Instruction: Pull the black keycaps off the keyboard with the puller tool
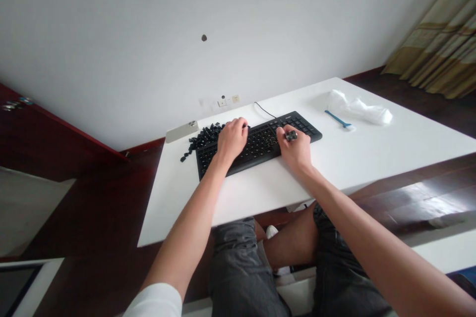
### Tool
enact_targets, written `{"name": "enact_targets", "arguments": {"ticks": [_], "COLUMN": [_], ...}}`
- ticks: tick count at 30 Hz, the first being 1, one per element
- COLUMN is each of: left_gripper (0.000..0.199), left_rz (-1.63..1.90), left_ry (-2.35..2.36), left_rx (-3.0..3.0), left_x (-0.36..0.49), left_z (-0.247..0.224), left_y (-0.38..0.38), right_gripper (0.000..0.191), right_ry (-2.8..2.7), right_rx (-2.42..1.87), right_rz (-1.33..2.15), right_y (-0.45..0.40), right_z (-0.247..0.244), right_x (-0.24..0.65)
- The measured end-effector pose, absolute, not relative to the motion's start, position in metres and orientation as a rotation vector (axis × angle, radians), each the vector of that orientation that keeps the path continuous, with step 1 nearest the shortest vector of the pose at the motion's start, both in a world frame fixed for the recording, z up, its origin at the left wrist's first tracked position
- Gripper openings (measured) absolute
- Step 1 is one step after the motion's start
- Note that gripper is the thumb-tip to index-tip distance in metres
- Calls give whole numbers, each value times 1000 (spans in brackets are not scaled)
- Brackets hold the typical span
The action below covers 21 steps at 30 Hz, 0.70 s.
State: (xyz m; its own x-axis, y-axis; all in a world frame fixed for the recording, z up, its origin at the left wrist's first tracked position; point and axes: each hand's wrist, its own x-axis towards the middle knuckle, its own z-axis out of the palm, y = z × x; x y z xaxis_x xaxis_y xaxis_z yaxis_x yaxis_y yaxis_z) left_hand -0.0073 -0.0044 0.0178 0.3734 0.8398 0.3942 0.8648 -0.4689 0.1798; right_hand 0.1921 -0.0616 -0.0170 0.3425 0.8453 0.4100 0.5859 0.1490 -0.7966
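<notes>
A black computer keyboard [260, 146] lies on the white desk [353, 158], and several of its keys look removed. My left hand [232, 138] rests curled over the keyboard's left half, its fingertips on the top rows; I cannot tell whether they grip a key. My right hand [293, 146] sits over the right half, with thumb and fingers pinching a small dark object [291, 135], possibly a keycap puller. A heap of loose black keycaps [203, 138] lies just left of the keyboard, close to my left hand.
A beige phone [182, 132] lies beyond the keycaps. To the right are a blue-handled brush [338, 120] and crumpled white plastic [360, 109]. A thin black cable [265, 110] runs from the keyboard towards the wall sockets [226, 101]. My knees are under the desk.
</notes>
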Motion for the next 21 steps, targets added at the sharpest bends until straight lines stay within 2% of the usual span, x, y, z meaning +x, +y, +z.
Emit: {"name": "enact_targets", "arguments": {"ticks": [5,11,15,18,21], "left_gripper": [21,23,25,19,26], "left_rz": [-606,-579,-828,-1120,-1281], "left_ry": [-1932,-2069,-1909,-1583,-1338], "left_rx": [-2300,-2272,-2342,-2625,-2995], "left_x": [-52,-61,-47,-22,7], "left_z": [16,10,18,18,11], "left_y": [26,29,22,10,-6], "right_gripper": [39,49,58,59,62], "right_ry": [-1362,-1325,-1279,-1261,-1273], "right_rx": [-1495,-1463,-1357,-1300,-1291], "right_rz": [342,414,476,530,537], "right_y": [-64,-64,-62,-61,-60], "right_z": [-16,-19,-20,-22,-23], "right_x": [191,194,195,195,195]}}
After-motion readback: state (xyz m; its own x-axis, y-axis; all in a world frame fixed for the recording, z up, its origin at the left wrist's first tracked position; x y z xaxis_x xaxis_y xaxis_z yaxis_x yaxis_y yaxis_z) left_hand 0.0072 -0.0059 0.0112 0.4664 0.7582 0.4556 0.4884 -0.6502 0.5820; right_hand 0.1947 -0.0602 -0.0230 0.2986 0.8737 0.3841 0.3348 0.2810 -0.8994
